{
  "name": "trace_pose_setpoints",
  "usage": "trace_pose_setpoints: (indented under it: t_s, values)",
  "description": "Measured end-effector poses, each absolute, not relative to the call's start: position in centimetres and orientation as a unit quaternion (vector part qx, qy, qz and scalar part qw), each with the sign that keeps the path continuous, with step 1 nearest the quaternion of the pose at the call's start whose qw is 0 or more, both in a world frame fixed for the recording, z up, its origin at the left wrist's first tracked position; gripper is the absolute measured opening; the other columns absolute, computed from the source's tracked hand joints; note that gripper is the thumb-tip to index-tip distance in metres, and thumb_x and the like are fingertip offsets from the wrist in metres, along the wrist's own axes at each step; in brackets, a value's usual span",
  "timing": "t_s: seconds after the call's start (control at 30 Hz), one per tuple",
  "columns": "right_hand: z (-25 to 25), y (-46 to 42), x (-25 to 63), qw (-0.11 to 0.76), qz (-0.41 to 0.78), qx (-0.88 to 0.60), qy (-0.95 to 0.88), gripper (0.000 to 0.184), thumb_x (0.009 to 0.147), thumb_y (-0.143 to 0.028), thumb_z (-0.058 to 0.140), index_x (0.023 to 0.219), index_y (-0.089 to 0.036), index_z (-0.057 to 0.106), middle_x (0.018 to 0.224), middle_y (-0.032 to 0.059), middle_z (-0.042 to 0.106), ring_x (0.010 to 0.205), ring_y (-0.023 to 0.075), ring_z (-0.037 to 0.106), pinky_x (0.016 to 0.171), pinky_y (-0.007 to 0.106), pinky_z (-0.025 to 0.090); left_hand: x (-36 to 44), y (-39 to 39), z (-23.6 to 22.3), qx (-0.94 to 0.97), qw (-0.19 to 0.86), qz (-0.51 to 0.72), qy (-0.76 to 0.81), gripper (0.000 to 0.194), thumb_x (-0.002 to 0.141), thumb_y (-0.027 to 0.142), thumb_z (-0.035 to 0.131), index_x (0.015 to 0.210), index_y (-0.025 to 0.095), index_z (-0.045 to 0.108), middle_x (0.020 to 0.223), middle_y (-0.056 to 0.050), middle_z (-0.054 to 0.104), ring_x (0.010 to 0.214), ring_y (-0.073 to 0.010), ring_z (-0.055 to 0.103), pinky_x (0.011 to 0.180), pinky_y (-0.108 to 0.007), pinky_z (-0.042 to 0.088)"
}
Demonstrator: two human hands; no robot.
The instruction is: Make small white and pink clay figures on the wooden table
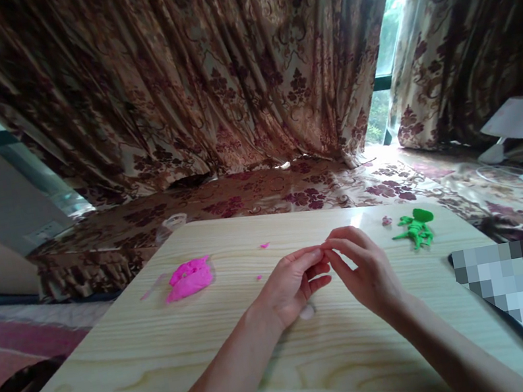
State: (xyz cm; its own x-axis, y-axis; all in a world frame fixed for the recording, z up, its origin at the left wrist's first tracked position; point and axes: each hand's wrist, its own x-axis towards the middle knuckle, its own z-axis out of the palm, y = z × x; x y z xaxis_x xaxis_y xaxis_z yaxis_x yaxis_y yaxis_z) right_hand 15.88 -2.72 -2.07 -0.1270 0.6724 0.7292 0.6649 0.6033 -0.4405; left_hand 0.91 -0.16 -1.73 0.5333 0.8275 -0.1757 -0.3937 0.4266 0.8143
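My left hand (300,280) and my right hand (366,265) meet over the middle of the table, fingertips pinched together. Whatever lies between them is too small or hidden to make out. Beyond the left hand are two small pink bits, one nearer (259,278) and one farther (264,245). A lump of bright pink modelling clay (191,278) lies to the left. Partly under the left wrist is a small whitish round piece (307,312). On the right, past my right hand, is a green figure with thin limbs (416,229), with a little mottled pinkish ball (387,220) beside it.
The light wooden table (169,365) has rounded corners. A dark-edged flat device (513,321), its face blurred out, lies at the right edge. Behind are a flower-patterned covered ledge (241,193) and curtains (219,62). A white lamp (519,117) stands at the far right.
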Motion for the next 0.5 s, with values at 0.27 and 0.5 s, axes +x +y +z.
trace_pose_setpoints:
  t_s: [0.27, 0.5]
  values:
    - [-2.06, -3.03, 15.67, 0.43, -0.028, -0.437, -0.79, 0.04, 0.081, -0.005, 0.041, 0.113, -0.023, 0.058, 0.117, 0.0086, 0.05, 0.108, 0.0225, 0.045, 0.087, 0.04, 0.045, 0.98, 0.07, -2.19, 0.305, 0.817, 0.4, 0.281, 0.009, 0.076, 0.02, 0.06, 0.082, 0.015, 0.064, 0.081, -0.001, 0.062, 0.076, -0.0092, 0.057, 0.069, -0.022, 0.048]
    - [-2.11, -2.82, 15.65, 0.365, -0.094, -0.461, -0.803, 0.048, 0.077, -0.004, 0.043, 0.12, -0.023, 0.053, 0.127, 0.01, 0.045, 0.118, 0.0266, 0.038, 0.093, 0.046, 0.039, 0.56, 0.46, -1.36, 0.253, 0.848, 0.396, 0.245, 0.019, 0.082, 0.025, 0.051, 0.088, 0.014, 0.065, 0.09, -0.005, 0.065, 0.082, -0.0135, 0.059, 0.074, -0.027, 0.047]
